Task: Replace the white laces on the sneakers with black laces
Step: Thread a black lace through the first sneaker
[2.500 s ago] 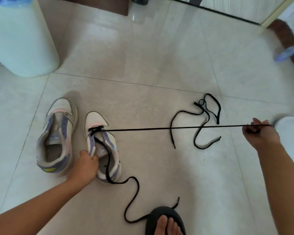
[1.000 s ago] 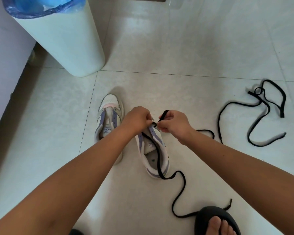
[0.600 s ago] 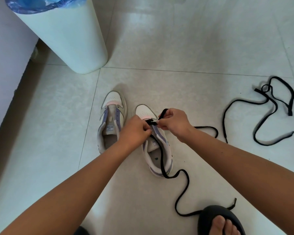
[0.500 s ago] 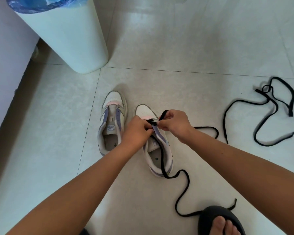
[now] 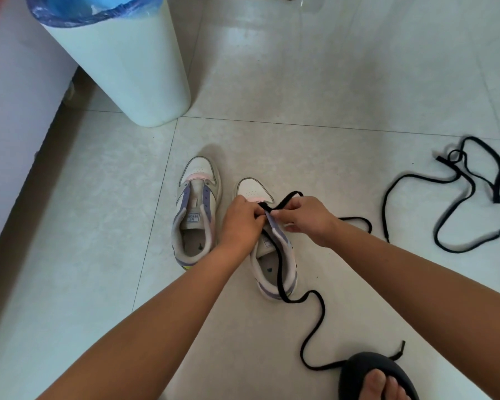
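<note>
Both hands meet over the right sneaker (image 5: 274,255) on the floor: the left hand (image 5: 238,223) pinches the black lace (image 5: 283,272) at the front eyelets, the right hand (image 5: 306,216) grips its loop beside (fingers curled). The lace trails back across the shoe; a second black lace (image 5: 444,197) lies well apart, and the left sneaker (image 5: 195,209) stands just beside
</note>
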`<state>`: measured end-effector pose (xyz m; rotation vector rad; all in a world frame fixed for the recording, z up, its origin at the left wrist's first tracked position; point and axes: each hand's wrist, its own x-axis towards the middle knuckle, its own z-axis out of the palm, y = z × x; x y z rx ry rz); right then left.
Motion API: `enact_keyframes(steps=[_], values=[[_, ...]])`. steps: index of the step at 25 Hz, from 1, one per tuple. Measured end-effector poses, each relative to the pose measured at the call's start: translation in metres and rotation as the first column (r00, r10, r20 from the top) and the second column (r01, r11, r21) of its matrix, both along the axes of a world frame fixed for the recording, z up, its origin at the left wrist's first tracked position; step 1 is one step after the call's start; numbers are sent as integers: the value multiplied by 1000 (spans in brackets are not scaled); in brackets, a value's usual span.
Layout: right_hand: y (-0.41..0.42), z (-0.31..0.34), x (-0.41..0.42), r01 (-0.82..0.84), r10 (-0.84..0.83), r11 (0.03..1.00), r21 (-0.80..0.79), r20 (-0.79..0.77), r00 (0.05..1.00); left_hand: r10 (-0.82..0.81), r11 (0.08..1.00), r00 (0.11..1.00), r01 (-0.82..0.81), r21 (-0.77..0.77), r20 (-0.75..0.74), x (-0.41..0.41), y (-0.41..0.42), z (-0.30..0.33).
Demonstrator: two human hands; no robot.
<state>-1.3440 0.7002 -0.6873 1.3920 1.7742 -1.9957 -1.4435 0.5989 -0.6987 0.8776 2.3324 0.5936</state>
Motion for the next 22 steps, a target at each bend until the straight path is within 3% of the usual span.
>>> enact_keyframes(steps=[4,8,9,11,13,14,16,18,19,21,22], values=[[-15,15,19,-169,159,962,213,63,985,-111,993,994,111,49,-7,6,6,3],[-19,14,26,-101,83,920,380,63,995,-171,978,983,161,131,73,7,8,17],[-19,14,25,-59,33,910,410,69,997,-158,977,980,136,163,125,6,6,22],[-18,16,26,-47,3,879,475,93,996,-113,964,909,4,265,400,4,-2,32],[-19,13,25,-100,44,848,521,120,992,-14,909,672,-300,289,741,-2,-17,42],[-18,12,27,-103,42,834,542,125,991,41,868,541,-435,238,840,-6,-23,47],[-14,9,32,-87,16,826,557,131,991,99,841,400,-523,138,911,-12,-37,59],[-10,9,36,-64,-9,833,549,129,992,54,899,294,-431,82,954,-13,-55,67],[-8,9,38,-55,-18,834,549,127,992,2,938,196,-342,66,981,-13,-66,69],[-6,11,39,-37,-37,829,558,122,992,-68,997,-116,-35,64,991,-15,-85,76],[-5,11,38,-30,-50,824,566,125,991,-57,982,-230,163,97,971,-13,-94,79]])
